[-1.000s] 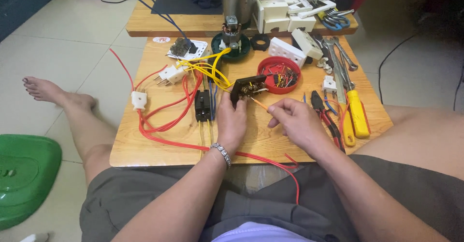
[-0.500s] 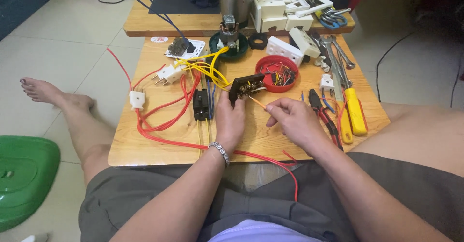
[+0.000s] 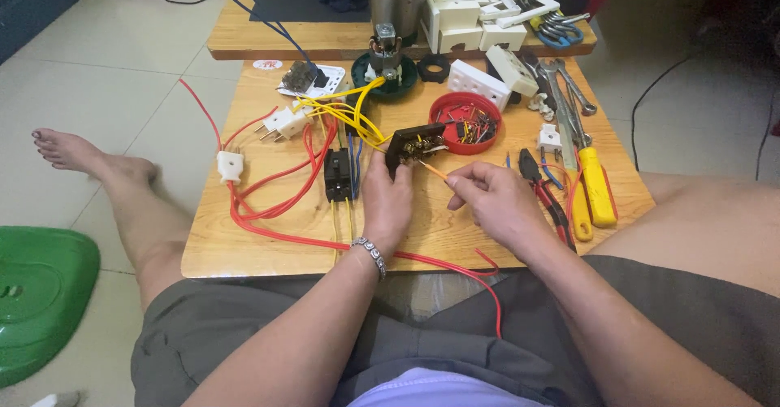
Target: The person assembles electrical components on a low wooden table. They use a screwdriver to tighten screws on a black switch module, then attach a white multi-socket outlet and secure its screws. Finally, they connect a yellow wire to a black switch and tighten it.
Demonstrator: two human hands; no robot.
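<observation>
Evidently wiring is underway — left hand point(image 3: 387, 200) grips the black terminal block point(image 3: 416, 143) mid-table, right hand point(image 3: 494, 202) pinches a thin orange wire point(image 3: 433, 171), probably entering a terminal; next needs steady aim.

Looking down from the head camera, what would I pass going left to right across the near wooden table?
White connector block → white plug → black switch module → left hand holding a black component → right hand pinching a thin orange wire → pliers → yellow-handled screwdriver.
</observation>
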